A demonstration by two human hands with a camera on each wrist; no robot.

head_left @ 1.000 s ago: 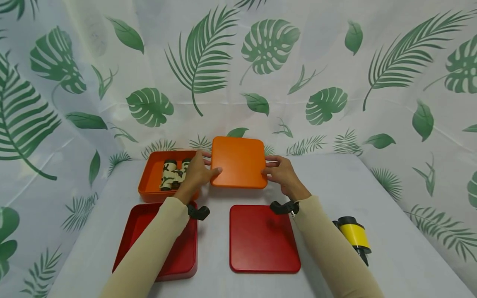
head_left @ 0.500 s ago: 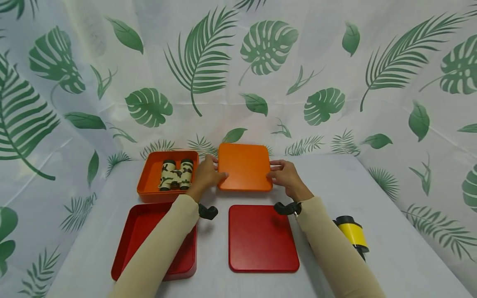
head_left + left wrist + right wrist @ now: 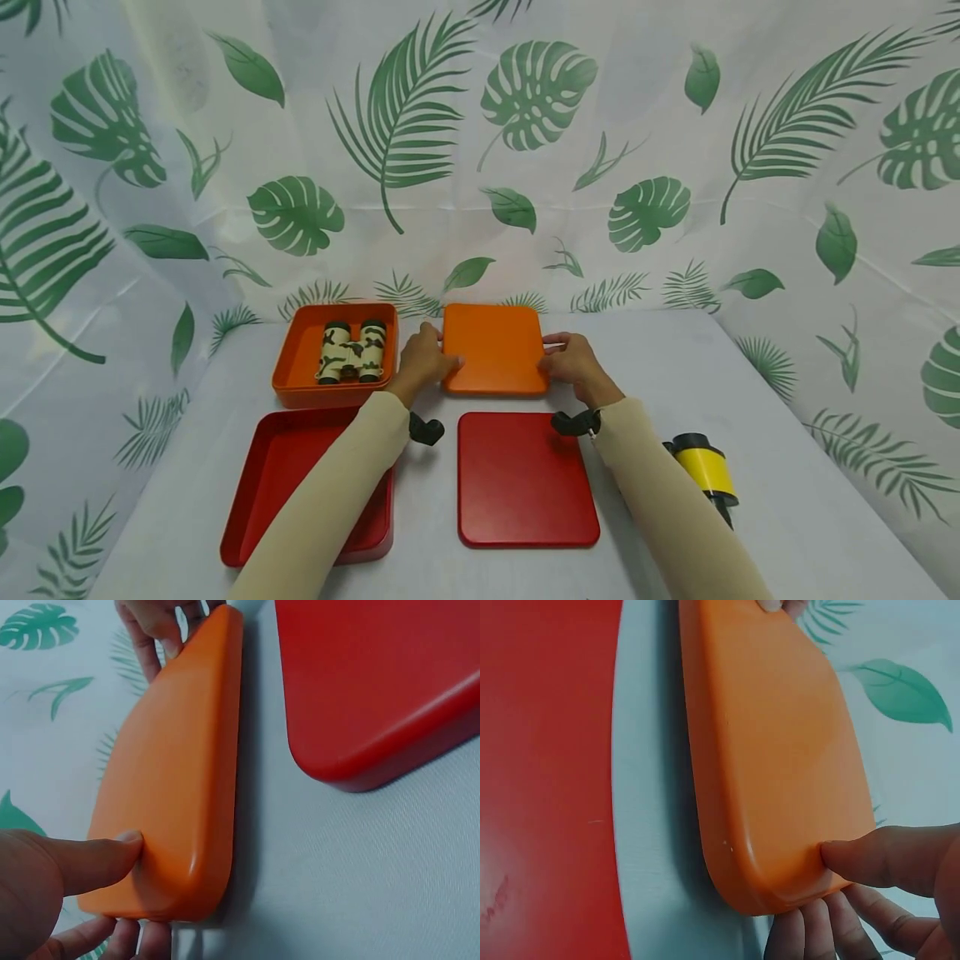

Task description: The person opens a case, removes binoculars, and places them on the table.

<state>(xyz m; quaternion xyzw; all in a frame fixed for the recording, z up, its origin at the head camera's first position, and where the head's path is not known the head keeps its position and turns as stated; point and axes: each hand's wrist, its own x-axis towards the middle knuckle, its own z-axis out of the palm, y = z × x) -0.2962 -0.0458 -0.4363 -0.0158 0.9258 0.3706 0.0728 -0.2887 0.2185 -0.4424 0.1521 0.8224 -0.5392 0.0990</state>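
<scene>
An orange lid with rounded corners lies face up at the back middle of the table, between both hands. My left hand pinches its left edge, thumb on top and fingers at the side, as the left wrist view shows on the lid. On the opposite edge, my right hand grips the same way; in the right wrist view its thumb presses the top. To the left stands an orange box holding camouflage binoculars.
A red lid lies in front of the orange one. The red open box is at front left, partly hidden by the left sleeve. Yellow and black binoculars lie at right, partly behind the right sleeve. A leaf-patterned curtain hangs behind the table.
Both hands have carried the orange lid slightly right and lowered it toward the table behind the red lid. The camouflage binoculars, earlier partly covered by the left hand, now show fully.
</scene>
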